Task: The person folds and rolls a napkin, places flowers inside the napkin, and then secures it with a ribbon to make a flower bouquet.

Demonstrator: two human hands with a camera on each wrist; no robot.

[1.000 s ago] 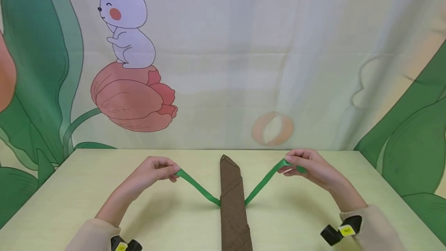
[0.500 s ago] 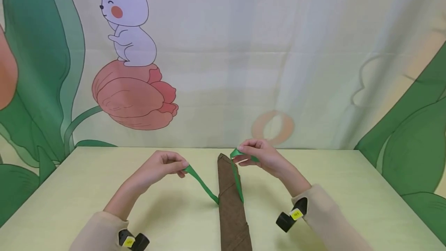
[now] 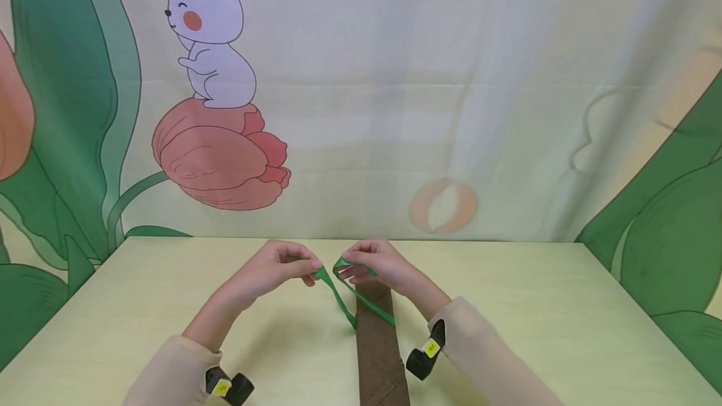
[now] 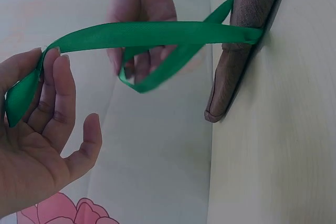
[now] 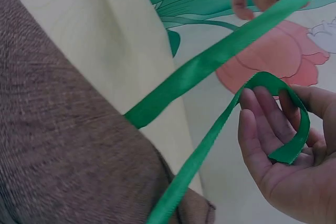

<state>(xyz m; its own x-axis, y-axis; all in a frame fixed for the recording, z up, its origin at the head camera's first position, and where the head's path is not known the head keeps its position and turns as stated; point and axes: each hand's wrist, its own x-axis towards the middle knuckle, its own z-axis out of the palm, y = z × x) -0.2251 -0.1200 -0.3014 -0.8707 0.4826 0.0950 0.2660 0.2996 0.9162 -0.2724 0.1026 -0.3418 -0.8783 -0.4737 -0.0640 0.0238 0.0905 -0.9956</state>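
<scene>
A green ribbon (image 3: 338, 298) passes under a long brown cloth-wrapped bundle (image 3: 379, 356) that lies on the table, and one end comes up on each side. My left hand (image 3: 284, 270) pinches the left end between thumb and fingers, raised off the table. Close beside it, above the far part of the bundle, my right hand (image 3: 376, 266) pinches the other end, whose strand slants across the bundle's top. In the right wrist view the ribbon's tail (image 5: 294, 148) curls over the right palm. The left wrist view has the two ribbon strands crossing each other.
A pale wooden table (image 3: 536, 318) bears the bundle. Behind it hangs a curtain (image 3: 361, 111) printed with a rabbit, a tulip and leaves. Each sleeve carries a black wrist camera (image 3: 424, 356).
My right hand has moved left with its ribbon end, from the right side to over the bundle. My left hand has shifted slightly right, so both are now close together.
</scene>
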